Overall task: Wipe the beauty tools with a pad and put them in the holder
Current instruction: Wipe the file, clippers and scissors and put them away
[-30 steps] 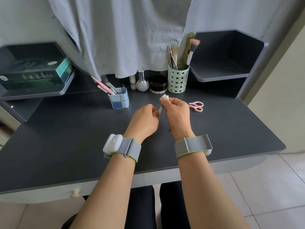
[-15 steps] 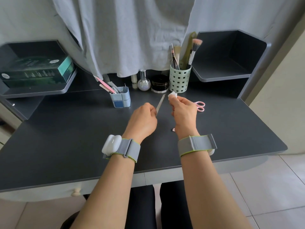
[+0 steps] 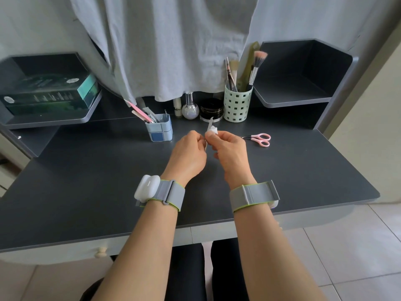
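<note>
Your left hand fingers pinch the file | your right hand fingers squeeze the pad around it | scissors lie on the worktop

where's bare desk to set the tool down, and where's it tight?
Free: the wide desk stretch left of the left hand, in front of the blue holder; also right of the right hand, on the near side of the pink scissors. Crowded: the back row, from the blue holder past bottles and jar to the green brush cup.
</note>
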{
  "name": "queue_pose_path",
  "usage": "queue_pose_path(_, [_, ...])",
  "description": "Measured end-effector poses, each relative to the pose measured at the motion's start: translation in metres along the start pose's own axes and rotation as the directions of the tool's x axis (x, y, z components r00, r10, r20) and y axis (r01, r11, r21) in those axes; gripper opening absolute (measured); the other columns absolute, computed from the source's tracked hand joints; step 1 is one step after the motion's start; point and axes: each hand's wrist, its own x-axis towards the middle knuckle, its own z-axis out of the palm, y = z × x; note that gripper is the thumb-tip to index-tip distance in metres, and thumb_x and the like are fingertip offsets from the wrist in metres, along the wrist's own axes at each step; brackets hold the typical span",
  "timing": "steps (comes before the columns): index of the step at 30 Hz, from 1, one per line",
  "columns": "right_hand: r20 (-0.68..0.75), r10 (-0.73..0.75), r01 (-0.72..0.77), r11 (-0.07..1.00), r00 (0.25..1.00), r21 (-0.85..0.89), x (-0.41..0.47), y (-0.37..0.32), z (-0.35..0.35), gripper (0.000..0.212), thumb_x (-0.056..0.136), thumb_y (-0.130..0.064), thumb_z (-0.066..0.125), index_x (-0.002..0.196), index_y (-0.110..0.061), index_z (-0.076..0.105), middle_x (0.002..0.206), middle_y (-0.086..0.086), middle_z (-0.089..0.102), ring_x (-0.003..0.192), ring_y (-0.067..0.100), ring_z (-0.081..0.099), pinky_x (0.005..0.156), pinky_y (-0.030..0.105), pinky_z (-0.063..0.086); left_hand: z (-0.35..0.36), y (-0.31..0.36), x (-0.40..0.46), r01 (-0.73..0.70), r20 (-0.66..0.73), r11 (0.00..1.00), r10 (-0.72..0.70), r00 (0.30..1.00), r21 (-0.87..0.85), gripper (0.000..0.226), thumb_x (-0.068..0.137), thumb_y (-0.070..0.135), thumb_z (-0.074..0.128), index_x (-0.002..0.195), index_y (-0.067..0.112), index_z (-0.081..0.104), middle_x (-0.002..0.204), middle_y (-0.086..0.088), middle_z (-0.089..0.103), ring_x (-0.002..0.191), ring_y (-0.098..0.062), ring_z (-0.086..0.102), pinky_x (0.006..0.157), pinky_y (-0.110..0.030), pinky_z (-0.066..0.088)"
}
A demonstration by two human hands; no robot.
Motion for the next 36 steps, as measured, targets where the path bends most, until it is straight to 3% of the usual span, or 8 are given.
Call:
queue_pose_path(9, [-0.021,-0.001,0.0,0.998,1.0,-0.056,0.002,-0.004,-0.004,0.018,0.091,-0.027,0.068,0.076,-0.018,0.073,0.068,-0.003,0.06,0.068,0.011,0.049,0.068,0.033,0.044,0.002,-0.002,0.008,-0.016,-0.036,0.998,0.014,0.999,-0.065,0.027,0.105,0.027,0.039,0.117,0.017,0.061,0.113,-0.002,0.066,0.106,-0.022,0.058,0.087,-0.034,0.046])
queue_pose_path(16, [0.07,0.03,-0.022,0.993,0.997,-0.113,-0.004,-0.006,-0.007,0.024,0.091,-0.026,0.065,0.084,-0.003,0.073,0.064,-0.002,0.06,0.07,0.016,0.047,0.066,0.033,0.041,-0.006,0.006,0.021,-0.059,-0.115,0.985,0.04,0.993,-0.165,0.022,0.1,0.032,0.054,0.107,0.017,0.068,0.1,0.003,0.068,0.089,-0.012,0.06,0.068,-0.02,0.041])
queue_pose_path(20, [0.1,0.046,-0.033,0.991,0.994,-0.132,-0.004,-0.005,-0.008,0.023,0.091,-0.025,0.064,0.088,-0.004,0.073,0.075,0.005,0.064,0.074,0.017,0.05,0.07,0.034,0.042,-0.004,0.009,0.024,-0.057,-0.127,0.983,0.035,0.991,-0.176,0.018,0.099,0.03,0.058,0.103,0.017,0.069,0.093,0.006,0.066,0.077,-0.004,0.057,0.058,-0.01,0.035])
queue_pose_path(28, [0.179,0.065,-0.039,0.988,0.982,-0.147,0.001,0.006,-0.005,0.018,0.088,-0.03,0.068,0.073,-0.02,0.07,0.073,0.0,0.064,0.072,0.013,0.051,0.072,0.035,0.042,-0.001,0.006,0.029,-0.029,-0.178,0.969,-0.016,0.984,-0.246,0.021,0.099,0.031,0.055,0.104,0.016,0.069,0.096,0.001,0.068,0.088,-0.014,0.06,0.065,-0.017,0.039])
queue_pose_path(33, [0.216,0.049,-0.002,0.977,0.975,-0.212,-0.001,0.01,-0.004,0.024,0.09,-0.033,0.066,0.081,-0.011,0.069,0.072,0.002,0.059,0.069,0.014,0.052,0.07,0.036,0.045,-0.004,0.006,0.034,-0.048,-0.218,0.966,-0.009,0.976,-0.255,0.018,0.1,0.03,0.053,0.098,0.018,0.065,0.087,0.004,0.065,0.083,-0.013,0.058,0.067,-0.021,0.04])
queue_pose_path(36, [0.228,0.016,0.04,0.97,0.974,-0.238,0.0,0.005,-0.005,0.025,0.092,-0.034,0.066,0.071,-0.02,0.064,0.067,-0.001,0.055,0.062,0.013,0.048,0.065,0.035,0.043,-0.004,0.005,0.036,-0.037,-0.244,0.959,-0.034,0.969,-0.28,0.017,0.1,0.03,0.053,0.095,0.019,0.064,0.08,0.008,0.062,0.08,-0.012,0.057,0.07,-0.025,0.04])
